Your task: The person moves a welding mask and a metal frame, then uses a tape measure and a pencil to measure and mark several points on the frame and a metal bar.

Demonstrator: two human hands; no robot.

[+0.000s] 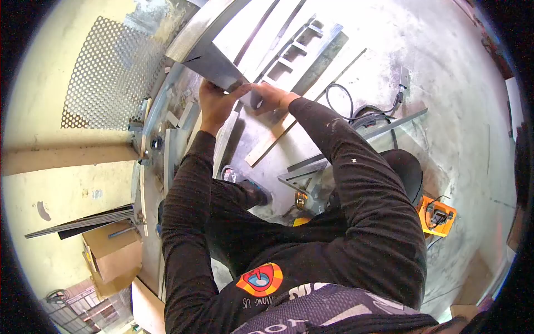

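Both of my hands are at the near end of a long grey metal piece with a flat, plate-like face [214, 65], which slants up toward the top of the view. My left hand [217, 107] grips its lower left edge, thumb laid over the face. From the other side, my right hand [271, 98] has its fingers closed around the end corner. Some of the fingers are hidden behind the metal. Below the hands, a pale flat bar [258, 153] lies on the floor.
Perforated sheet [105, 78] stands at the left, above a cardboard box [114, 250]. A ladder-like metal frame [292, 58] lies ahead. To the right are a black cable [350, 114] and an orange object [442, 217]. A small yellow-black object [301, 200] sits near my legs.
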